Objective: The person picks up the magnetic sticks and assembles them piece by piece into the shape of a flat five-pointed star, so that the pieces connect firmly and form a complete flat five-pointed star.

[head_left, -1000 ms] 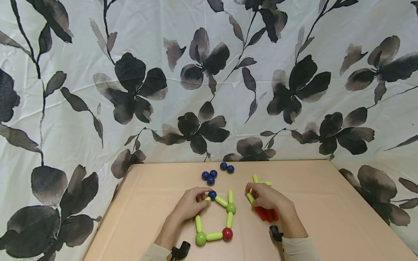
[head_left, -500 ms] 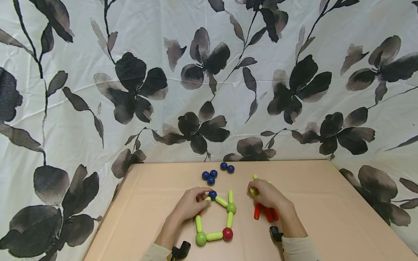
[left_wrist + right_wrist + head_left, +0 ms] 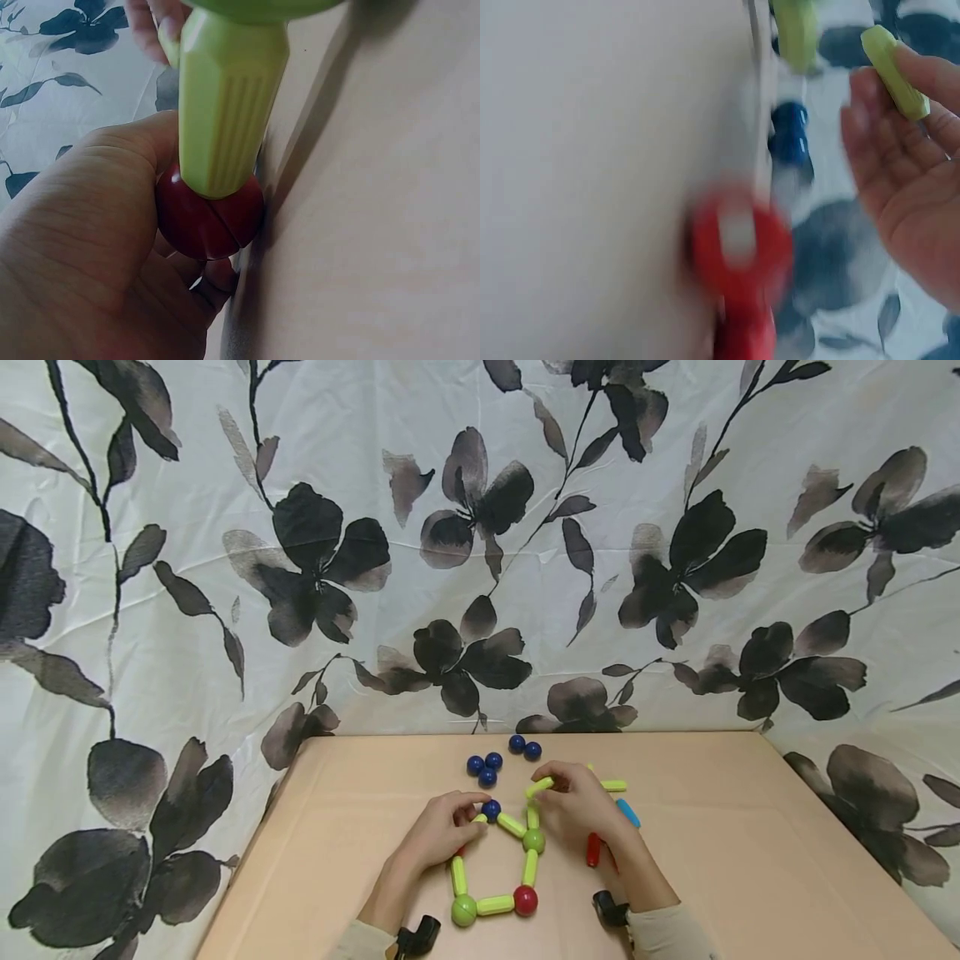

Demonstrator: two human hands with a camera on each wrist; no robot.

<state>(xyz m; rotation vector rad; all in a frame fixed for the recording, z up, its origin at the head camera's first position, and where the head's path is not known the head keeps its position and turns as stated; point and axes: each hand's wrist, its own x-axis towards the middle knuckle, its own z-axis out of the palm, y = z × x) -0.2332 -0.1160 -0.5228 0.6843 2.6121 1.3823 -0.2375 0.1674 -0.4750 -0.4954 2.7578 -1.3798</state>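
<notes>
A ring of yellow-green toy building rods and balls lies on the table. It has a green ball [image 3: 463, 911] at lower left, a red ball [image 3: 525, 901] at lower right, a green ball [image 3: 533, 841] on the right and a blue ball [image 3: 491, 812] on top. My left hand [image 3: 442, 831] grips the ring's left corner; in the left wrist view its fingers lie round a dark red ball [image 3: 199, 225] with a rod [image 3: 229, 105] attached. My right hand [image 3: 577, 802] pinches a loose yellow-green rod [image 3: 896, 75] between thumb and fingers, close over the rod [image 3: 532, 815] pointing up from the right-hand green ball.
Several loose blue balls [image 3: 486, 777] sit behind the ring. Beyond and under the right arm lie a yellow-green rod [image 3: 613, 786], a blue rod [image 3: 628, 812] and red rods [image 3: 593, 850]. A floral cloth [image 3: 450, 568] hangs behind the table [image 3: 750, 860].
My right hand has picked up a yellow-green rod from the pile and moved left to the ring, uncovering a blue rod. The left hand has stayed in place.
</notes>
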